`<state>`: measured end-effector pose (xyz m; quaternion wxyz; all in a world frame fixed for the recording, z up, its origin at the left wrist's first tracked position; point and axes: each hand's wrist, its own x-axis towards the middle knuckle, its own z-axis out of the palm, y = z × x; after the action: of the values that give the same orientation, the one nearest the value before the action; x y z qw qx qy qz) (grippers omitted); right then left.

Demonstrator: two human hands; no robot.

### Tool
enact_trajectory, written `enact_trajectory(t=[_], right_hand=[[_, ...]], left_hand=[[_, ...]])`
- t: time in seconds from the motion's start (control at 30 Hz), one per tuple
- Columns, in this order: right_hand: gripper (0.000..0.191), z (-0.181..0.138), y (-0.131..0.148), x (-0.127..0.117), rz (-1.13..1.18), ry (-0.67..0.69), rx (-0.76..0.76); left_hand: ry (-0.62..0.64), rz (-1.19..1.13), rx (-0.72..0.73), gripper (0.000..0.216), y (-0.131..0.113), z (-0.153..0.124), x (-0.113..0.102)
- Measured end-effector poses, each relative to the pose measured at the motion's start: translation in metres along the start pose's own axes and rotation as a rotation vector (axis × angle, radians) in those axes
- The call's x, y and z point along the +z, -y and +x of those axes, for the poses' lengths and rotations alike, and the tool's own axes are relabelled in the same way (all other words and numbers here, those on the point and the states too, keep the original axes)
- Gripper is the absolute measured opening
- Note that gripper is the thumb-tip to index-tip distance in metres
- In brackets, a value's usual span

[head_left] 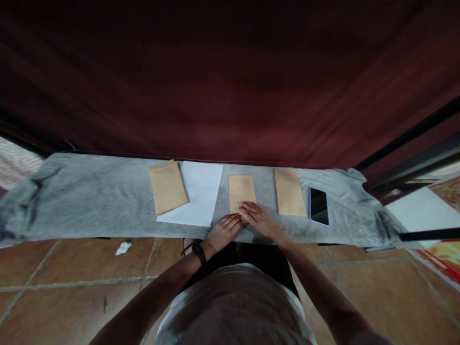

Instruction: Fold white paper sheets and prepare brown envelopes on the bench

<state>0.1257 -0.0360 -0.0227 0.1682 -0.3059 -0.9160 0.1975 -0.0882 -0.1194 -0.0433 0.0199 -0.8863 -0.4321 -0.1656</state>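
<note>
A brown paper envelope lies on the grey cloth in front of me, its lower end partly covered by my hands. My right hand rests on that lower part, with fingers stretched out flat and pointing left. At the bottom left corner of the same envelope is my left hand, fingers extended and touching its edge; a black band circles the wrist. The fingertips of both hands come close together there. To the left, a stack of brown envelopes overlaps some white paper sheets. More brown envelopes lie to the right.
A phone with a purple edge lies right of the envelopes. The grey cloth covers a long narrow surface. Behind it hangs a dark red curtain. A crumpled white scrap is on the tiled floor.
</note>
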Motion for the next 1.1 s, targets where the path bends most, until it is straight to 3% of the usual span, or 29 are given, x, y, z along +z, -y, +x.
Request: enact_trajectory(t=[0.1, 0.23, 0.57, 0.87, 1.1], right_hand=[[0.045, 0.020, -0.003, 0.005, -0.102, 0.106, -0.005], [0.047, 0.044, -0.013, 0.009, -0.232, 0.148, -0.008], [0.050, 0.088, -0.030, 0.027, -0.371, -0.009, 0.243], [0.057, 0.074, -0.031, 0.044, -0.309, -0.185, 0.364], [0.062, 0.048, -0.036, 0.043, -0.245, -0.230, 0.309]], left_hand=[[0.012, 0.050, 0.021, 0.034, -0.001, -0.001, 0.001], [0.037, 0.093, 0.027, 0.033, -0.003, -0.001, 0.000], [0.059, 0.118, 0.036, 0.031, -0.004, -0.001, -0.002], [0.103, 0.070, 0.015, 0.033, -0.005, -0.001, -0.002], [0.101, 0.044, 0.009, 0.034, -0.004, -0.001, -0.002]])
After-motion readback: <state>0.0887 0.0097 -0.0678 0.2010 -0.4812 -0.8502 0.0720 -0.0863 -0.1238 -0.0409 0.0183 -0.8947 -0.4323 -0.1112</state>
